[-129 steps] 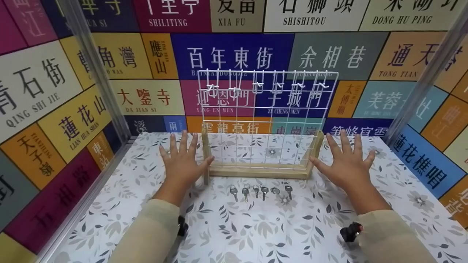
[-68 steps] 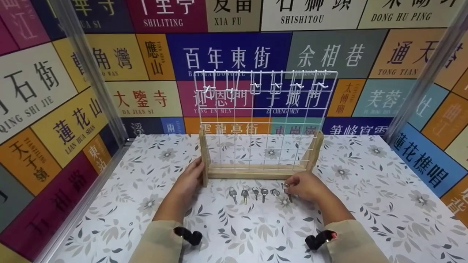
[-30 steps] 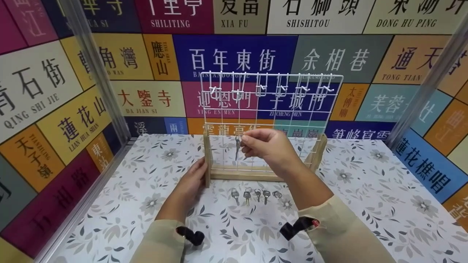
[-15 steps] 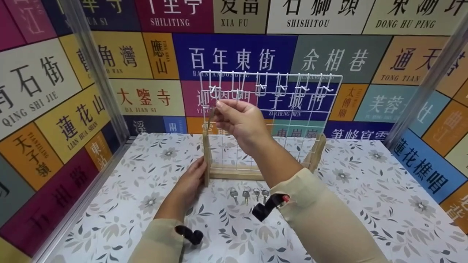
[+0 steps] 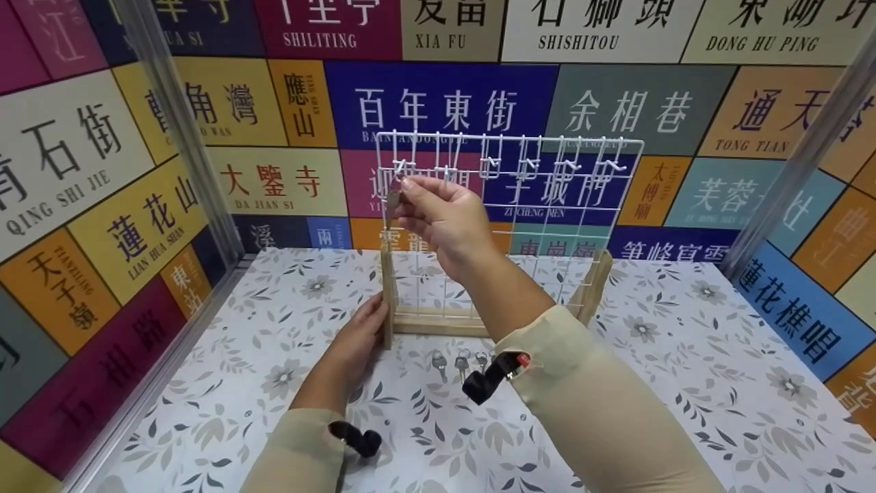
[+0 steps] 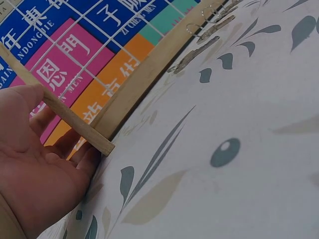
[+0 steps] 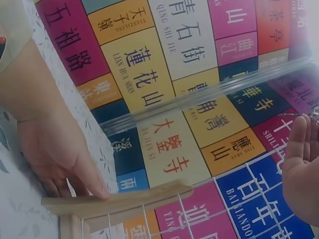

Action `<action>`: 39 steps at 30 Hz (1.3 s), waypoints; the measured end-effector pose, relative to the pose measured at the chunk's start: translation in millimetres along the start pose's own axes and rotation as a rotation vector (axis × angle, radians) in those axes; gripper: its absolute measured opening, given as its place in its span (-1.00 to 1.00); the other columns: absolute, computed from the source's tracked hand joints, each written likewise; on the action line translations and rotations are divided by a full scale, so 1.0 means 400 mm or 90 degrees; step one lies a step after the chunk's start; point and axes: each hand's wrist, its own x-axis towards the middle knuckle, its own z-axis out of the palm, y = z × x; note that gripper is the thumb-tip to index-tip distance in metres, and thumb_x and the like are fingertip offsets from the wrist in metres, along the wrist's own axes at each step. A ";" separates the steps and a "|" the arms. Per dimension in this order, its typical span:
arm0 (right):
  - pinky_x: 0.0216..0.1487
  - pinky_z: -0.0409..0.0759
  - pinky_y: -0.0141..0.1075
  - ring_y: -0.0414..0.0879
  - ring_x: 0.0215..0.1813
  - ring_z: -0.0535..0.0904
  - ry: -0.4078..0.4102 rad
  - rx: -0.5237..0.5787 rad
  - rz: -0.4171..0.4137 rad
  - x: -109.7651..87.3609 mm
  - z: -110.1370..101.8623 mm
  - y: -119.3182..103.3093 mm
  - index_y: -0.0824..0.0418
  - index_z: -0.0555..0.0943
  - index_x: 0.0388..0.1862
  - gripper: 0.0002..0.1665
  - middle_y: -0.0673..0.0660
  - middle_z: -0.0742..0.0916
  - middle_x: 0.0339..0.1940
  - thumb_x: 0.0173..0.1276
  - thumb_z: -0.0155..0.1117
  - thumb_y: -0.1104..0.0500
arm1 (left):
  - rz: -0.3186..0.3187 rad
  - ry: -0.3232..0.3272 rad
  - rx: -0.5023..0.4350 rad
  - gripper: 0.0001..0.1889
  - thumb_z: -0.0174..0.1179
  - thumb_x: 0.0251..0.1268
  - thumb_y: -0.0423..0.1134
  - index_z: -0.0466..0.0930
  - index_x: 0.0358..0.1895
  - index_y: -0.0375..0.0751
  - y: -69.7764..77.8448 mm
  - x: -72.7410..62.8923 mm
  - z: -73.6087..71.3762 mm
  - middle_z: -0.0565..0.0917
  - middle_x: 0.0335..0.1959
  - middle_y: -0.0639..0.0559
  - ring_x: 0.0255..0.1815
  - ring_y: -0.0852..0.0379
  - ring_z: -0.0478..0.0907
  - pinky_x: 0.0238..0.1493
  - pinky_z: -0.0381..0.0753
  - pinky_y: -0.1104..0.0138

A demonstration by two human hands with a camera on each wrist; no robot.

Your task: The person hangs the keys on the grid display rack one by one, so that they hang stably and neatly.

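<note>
In the head view my right hand (image 5: pixel 448 219) pinches a key (image 5: pixel 392 200) with a small ring between thumb and forefinger. The ring is right at the leftmost white hook (image 5: pixel 404 166); whether it is over the hook, I cannot tell. That hook hangs with several others along the top of a white wire grid rack (image 5: pixel 438 329) on a wooden base. My left hand (image 5: pixel 352 349) grips the rack's left wooden upright (image 6: pixel 70 117), thumb on one side and fingers behind it. More keys (image 5: pixel 440 366) with rings lie in a row before the rack, some hidden by my right forearm.
A floral-patterned tabletop (image 5: pixel 226 383) spreads around the rack. Walls of colourful printed signs (image 5: pixel 438 96) stand behind and at both sides, with clear corner strips (image 5: pixel 185 137). A black wrist camera (image 5: pixel 486 383) sits on my right sleeve.
My right hand picked the rightmost key off the table, carried it left and up across the grid, and is now slightly higher at the leftmost hook. My left hand moved onto the upright and stayed.
</note>
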 end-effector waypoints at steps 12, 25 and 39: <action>-0.08 0.85 -0.29 -0.04 -0.28 0.76 -0.002 0.001 -0.013 -0.002 0.008 -0.008 0.30 0.76 0.01 -0.78 0.18 0.83 -0.24 0.49 0.46 0.20 | -0.013 0.007 0.006 -0.39 0.15 0.55 0.32 0.30 0.59 0.56 0.003 0.000 -0.001 0.31 0.71 0.21 0.79 0.02 0.11 0.82 -0.01 0.00; -0.11 0.84 -0.30 -0.05 -0.30 0.75 0.007 0.011 -0.011 0.012 0.008 -0.002 0.28 0.76 -0.04 -0.83 0.16 0.81 -0.26 0.49 0.46 0.22 | -0.015 0.014 0.013 -0.40 0.16 0.55 0.32 0.31 0.58 0.59 0.002 -0.001 -0.001 0.31 0.71 0.23 0.79 0.03 0.13 0.81 0.02 0.00; -0.02 0.84 -0.28 -0.06 -0.19 0.79 -0.013 -0.053 -0.030 -0.045 -0.140 0.047 0.34 0.70 0.09 -0.75 0.14 0.84 -0.19 0.54 0.39 0.23 | -0.003 0.014 0.011 -0.41 0.15 0.57 0.30 0.32 0.58 0.55 -0.002 -0.001 0.002 0.34 0.70 0.19 0.78 0.02 0.16 0.81 0.04 0.03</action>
